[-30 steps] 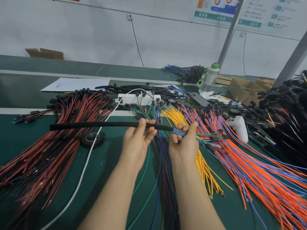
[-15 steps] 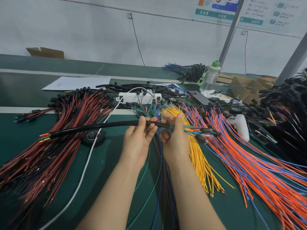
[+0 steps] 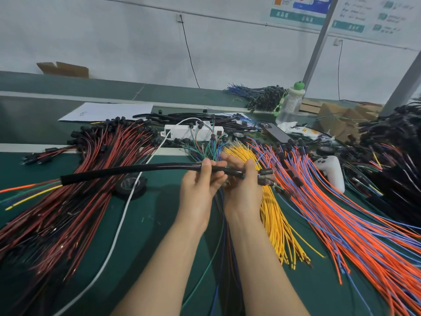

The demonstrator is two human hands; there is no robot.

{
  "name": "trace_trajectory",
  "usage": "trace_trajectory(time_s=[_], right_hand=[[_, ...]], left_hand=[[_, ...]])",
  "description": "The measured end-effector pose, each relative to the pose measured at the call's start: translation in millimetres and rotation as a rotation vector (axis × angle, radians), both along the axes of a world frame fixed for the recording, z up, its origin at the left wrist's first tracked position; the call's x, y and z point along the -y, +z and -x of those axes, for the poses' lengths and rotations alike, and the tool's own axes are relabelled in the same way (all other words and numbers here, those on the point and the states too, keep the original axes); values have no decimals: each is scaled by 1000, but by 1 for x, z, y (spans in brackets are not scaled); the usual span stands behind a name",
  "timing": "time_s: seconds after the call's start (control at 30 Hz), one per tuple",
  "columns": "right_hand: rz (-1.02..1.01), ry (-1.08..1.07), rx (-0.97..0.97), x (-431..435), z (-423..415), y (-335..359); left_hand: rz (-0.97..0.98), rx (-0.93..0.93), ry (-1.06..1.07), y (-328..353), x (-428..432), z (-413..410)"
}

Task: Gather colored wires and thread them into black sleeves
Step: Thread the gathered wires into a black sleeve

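At nine o'clock, has driven thin coloured wire tips (image 3: 29, 190) out of long black woven sleeve (image 3: 127, 171) clamped in left hand (image 3: 200, 185) and right hand (image 3: 243, 190); seemingly nearly threaded.

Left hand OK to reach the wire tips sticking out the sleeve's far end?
Probably, but not yet: the left hand grips the black sleeve. The wire tips hang bare beyond its far end, nothing covering them.
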State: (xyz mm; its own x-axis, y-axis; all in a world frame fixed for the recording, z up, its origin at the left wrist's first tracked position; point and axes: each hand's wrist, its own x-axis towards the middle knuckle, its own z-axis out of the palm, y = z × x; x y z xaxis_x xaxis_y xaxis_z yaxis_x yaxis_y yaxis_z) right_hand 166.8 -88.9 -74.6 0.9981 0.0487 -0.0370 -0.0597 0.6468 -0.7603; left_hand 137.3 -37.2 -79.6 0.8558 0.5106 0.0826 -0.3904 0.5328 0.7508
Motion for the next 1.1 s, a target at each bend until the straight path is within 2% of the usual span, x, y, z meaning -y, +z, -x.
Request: trace_trajectory(time_s=[0.17,0.27,0.4,0.47,0.63,0.73,0.83,0.97,1.1], right_hand=[[-79,196,-51,-1,5,5],[-229,282,-113,-1,9,10],[-438,277,-171,2,7,6],[-412,255,-163,2,5,4],[-143,197,-91,-4,4,3],[-95,233,-118,-6,5,3],[-158,299,-185,-4,7,3],[-424,220,-216,6,1,4],[-423,246,-170,4,-5,3]], left_hand=[[87,-1,-5,2,-5,3],[94,25,19,5,-13,4],[53,31,25,6,-11,5],[52,32,28,6,-9,4],[52,1,48,1,-4,1],[21,0,41,0,-4,1],[9,40,66,3,-13,5],[29,74,78,7,-24,7],[-24,4,11,5,-6,3]])
